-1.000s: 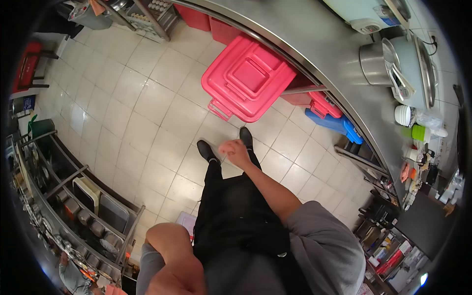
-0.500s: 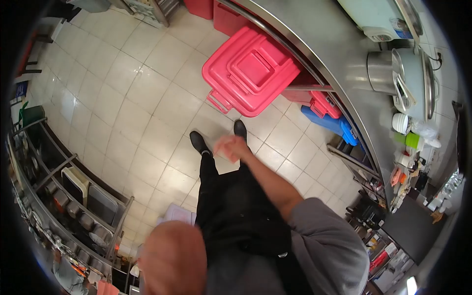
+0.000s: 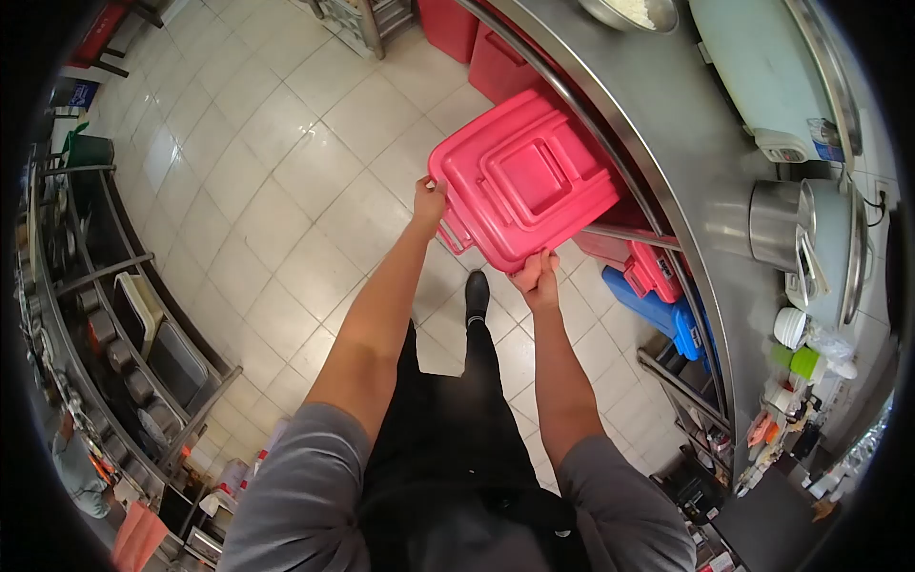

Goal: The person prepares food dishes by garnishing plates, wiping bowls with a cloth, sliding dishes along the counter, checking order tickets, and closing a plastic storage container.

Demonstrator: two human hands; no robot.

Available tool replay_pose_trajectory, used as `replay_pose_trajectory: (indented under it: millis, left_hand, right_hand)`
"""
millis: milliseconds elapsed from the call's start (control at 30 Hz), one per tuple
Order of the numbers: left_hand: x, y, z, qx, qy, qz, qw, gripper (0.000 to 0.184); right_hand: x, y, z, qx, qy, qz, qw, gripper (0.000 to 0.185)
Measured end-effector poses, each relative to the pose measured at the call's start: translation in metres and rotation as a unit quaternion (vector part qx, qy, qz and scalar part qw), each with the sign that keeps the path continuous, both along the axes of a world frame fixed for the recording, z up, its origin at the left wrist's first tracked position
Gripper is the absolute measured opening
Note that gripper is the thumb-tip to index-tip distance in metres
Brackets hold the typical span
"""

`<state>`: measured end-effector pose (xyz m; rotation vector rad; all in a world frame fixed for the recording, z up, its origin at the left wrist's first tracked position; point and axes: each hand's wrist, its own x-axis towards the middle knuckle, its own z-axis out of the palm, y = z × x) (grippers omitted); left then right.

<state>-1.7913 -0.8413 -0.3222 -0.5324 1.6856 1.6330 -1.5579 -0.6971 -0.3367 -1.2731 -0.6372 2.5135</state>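
Observation:
A pink plastic storage bin [image 3: 496,181] with a lid stands on the tiled floor in front of me, partly under the steel counter. My left hand [image 3: 430,200] is closed on the lid's rim at the left corner, beside the bin's side handle [image 3: 456,234]. At the near corner, my right hand [image 3: 537,276] grips the same rim, with fingers curled against the edge. The undersides of both grips are hidden. The lid lies over the bin; whether it is fastened I cannot tell.
A steel counter [image 3: 658,114] curves along the right, bearing a metal pot [image 3: 777,224] and a bowl of white contents [image 3: 629,11]. Beneath it are a blue lidded bin [image 3: 658,305] and more red bins [image 3: 500,62]. Metal shelving [image 3: 110,267] with trays stands left.
Both hands have moved to the pink bin and taken hold of its lid rim. Earlier, the right hand was blurred above my feet. My view has shifted.

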Motion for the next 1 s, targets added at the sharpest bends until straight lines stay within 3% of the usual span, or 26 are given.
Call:
replay_pose_trajectory:
  millis: [33,100,233,367,467,600,667,733,833,900,933,967,1000]
  left_hand:
    - [-0.003,-0.008,-0.02,-0.001,-0.001,0.002,1.0,0.049]
    - [-0.011,-0.03,-0.062,0.152,-0.037,-0.086,0.984,0.051]
    - [-0.01,-0.022,0.007,0.104,-0.014,-0.08,0.991,0.048]
    - [0.002,-0.028,-0.03,0.123,-0.015,-0.081,0.989,0.043]
    - [0.022,-0.027,-0.025,0.138,-0.013,0.015,0.99,0.037]
    - [0.067,-0.064,-0.033,0.103,0.018,0.046,0.993,0.042]
    - [0.085,-0.086,-0.027,0.113,0.022,0.069,0.991,0.042]
    - [0.102,-0.109,-0.017,0.085,0.018,0.085,0.993,0.039]
    - [0.129,-0.152,-0.031,0.035,0.043,0.067,0.996,0.043]
    - [0.147,-0.168,-0.026,-0.213,0.184,-0.027,0.959,0.053]
    - [0.155,-0.169,-0.008,-0.213,0.185,-0.021,0.959,0.053]
    - [0.164,-0.169,0.019,-0.257,0.268,-0.025,0.928,0.06]
    - [0.172,-0.166,0.04,-0.302,0.345,-0.031,0.888,0.067]
  right_hand:
    - [0.003,-0.002,-0.003,-0.001,-0.001,0.002,1.0,0.038]
    - [0.006,-0.004,-0.008,0.011,0.017,0.019,1.0,0.041]
    - [0.002,-0.011,-0.001,0.04,0.03,0.039,0.998,0.041]
    - [0.005,-0.014,-0.022,0.042,-0.032,0.011,0.999,0.05]
    - [0.015,-0.021,-0.013,0.066,-0.033,0.028,0.997,0.052]
    - [0.04,-0.057,0.001,0.06,-0.057,0.02,0.996,0.055]
    - [0.065,-0.079,-0.005,0.053,-0.015,0.062,0.997,0.057]
    - [0.096,-0.102,-0.017,0.006,-0.053,0.088,0.995,0.054]
    - [0.102,-0.13,0.026,0.054,-0.135,0.165,0.975,0.045]
    - [0.098,-0.13,0.067,0.113,-0.191,0.267,0.938,0.041]
    - [0.093,-0.122,0.09,0.149,-0.216,0.326,0.908,0.04]
    - [0.077,-0.107,0.128,0.291,-0.151,0.539,0.776,0.04]
    - [0.07,-0.092,0.139,0.345,-0.116,0.638,0.678,0.04]
